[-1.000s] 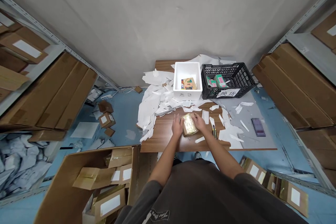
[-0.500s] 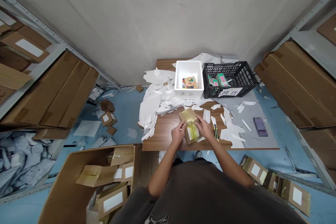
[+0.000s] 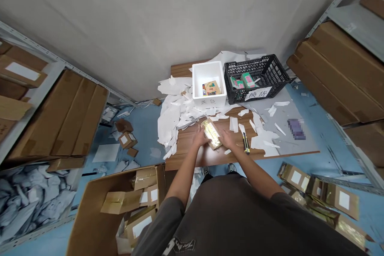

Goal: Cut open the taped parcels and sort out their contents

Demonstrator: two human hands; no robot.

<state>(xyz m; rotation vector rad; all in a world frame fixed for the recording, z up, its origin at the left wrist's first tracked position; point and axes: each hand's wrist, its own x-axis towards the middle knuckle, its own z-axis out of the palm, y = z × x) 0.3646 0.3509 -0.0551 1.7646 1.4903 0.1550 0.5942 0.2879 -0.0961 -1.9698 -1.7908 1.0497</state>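
In the head view, a flat, rectangular gold foil package (image 3: 211, 133) with a glossy, crinkled skin lies slantwise on a wood-grain surface (image 3: 183, 153). The left hand (image 3: 199, 137) and the right hand (image 3: 227, 139) close on it from either side, fingers against its edges, the package pinched between them. Just right of the right hand lies a yellow-and-black utility knife (image 3: 246, 144), with a strip of bare laminate between them. Torn white paper scraps (image 3: 171, 118) crumple along the surface's left side. Beyond the hands stand a white foam box (image 3: 209, 103), holding a small printed carton (image 3: 211, 88), and a black plastic crate (image 3: 261, 64). The surface's near edge runs just below the hands.
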